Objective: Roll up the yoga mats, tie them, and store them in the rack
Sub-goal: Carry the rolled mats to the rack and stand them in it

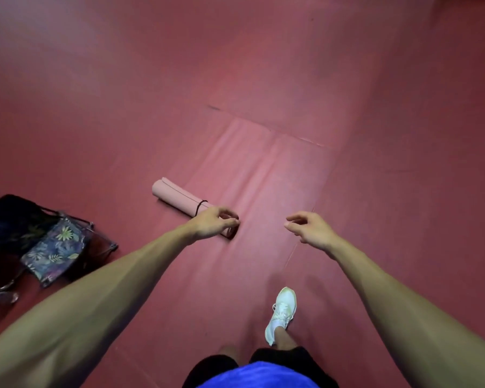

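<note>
An unrolled red mat (263,175) spreads on the floor beneath and beyond both hands. A wire rack (107,245) holding a floral roll sits well left of the left hand (212,224). The rolled pink mat (177,196), tied with a black band (200,205), lies under that hand. Its fingers are curled over the roll's near end, and whether they grip it cannot be told. The right hand (311,228) hangs loosely curled and holds nothing.

No text, label, brand, number or sign is legible from my view. The rolled mat (177,198), the floral cloth (53,250) and the white shoe (282,312) carry no lettering I can read.
</note>
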The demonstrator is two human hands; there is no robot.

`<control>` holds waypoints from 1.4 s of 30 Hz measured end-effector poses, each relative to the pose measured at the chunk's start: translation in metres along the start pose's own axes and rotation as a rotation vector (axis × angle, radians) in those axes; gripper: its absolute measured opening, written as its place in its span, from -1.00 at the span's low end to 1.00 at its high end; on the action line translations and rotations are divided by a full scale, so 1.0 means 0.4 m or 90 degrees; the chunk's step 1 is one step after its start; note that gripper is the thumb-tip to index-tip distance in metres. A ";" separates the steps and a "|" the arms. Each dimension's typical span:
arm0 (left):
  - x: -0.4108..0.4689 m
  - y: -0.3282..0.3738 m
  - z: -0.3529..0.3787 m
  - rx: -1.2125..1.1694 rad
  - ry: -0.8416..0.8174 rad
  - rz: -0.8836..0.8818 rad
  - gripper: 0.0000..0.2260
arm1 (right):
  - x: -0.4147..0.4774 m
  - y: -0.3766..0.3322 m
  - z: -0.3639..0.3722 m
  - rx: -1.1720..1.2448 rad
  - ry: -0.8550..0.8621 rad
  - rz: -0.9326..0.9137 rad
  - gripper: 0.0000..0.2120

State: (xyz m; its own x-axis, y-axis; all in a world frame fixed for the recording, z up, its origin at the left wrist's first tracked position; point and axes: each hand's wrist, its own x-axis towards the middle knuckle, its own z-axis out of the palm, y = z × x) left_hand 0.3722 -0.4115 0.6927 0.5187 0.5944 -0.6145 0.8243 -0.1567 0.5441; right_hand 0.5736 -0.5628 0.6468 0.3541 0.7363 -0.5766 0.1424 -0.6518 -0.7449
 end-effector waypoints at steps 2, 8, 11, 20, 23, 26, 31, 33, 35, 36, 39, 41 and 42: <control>0.068 0.002 -0.033 -0.029 -0.007 -0.013 -0.86 | 0.067 -0.020 0.001 0.001 0.014 0.016 -0.70; 0.218 -0.048 -0.154 -0.009 -0.063 -0.012 -0.86 | 0.212 -0.094 0.081 0.029 0.009 0.059 -0.68; 0.313 -0.111 -0.227 0.007 -0.087 -0.006 -0.88 | 0.293 -0.126 0.142 0.052 0.028 0.089 -0.67; 0.768 -0.340 -0.395 0.093 -0.263 0.067 -0.77 | 0.666 -0.149 0.465 0.201 0.201 0.255 -0.69; 0.932 -0.441 -0.392 0.131 -0.266 0.080 -0.76 | 0.796 -0.110 0.606 0.248 0.214 0.297 -0.64; 1.060 -0.554 -0.320 0.214 -0.325 0.096 -0.71 | 0.890 -0.035 0.716 0.264 0.214 0.333 -0.56; 1.271 -0.744 -0.122 0.324 -0.389 0.116 -0.61 | 1.055 0.183 0.886 0.337 0.259 0.397 -0.41; 1.347 -0.817 -0.034 0.333 -0.393 0.115 -0.57 | 1.135 0.285 0.953 0.371 0.294 0.420 -0.38; 1.414 -0.893 0.054 0.354 -0.404 0.114 -0.52 | 1.211 0.380 1.024 0.401 0.310 0.438 -0.35; 1.445 -0.931 0.098 0.364 -0.410 0.115 -0.48 | 1.246 0.429 1.064 0.417 0.314 0.445 -0.31; 1.561 -1.009 0.212 0.385 -0.423 0.142 -0.26 | 1.345 0.546 1.171 0.508 0.362 0.468 -0.20; 1.635 -1.041 0.264 0.431 -0.418 0.161 -0.05 | 1.402 0.599 1.233 0.663 0.401 0.507 -0.32; 1.661 -1.053 0.286 0.474 -0.421 0.167 0.04 | 1.426 0.614 1.259 0.768 0.401 0.524 -0.36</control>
State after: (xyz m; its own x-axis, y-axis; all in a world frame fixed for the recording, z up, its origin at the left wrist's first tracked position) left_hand 0.3958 -0.0408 -0.0102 0.5381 -0.0469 -0.8415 0.4825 -0.8015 0.3532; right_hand 0.3450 -0.2114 -0.0341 0.3142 -0.1177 -0.9420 -0.9489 -0.0708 -0.3076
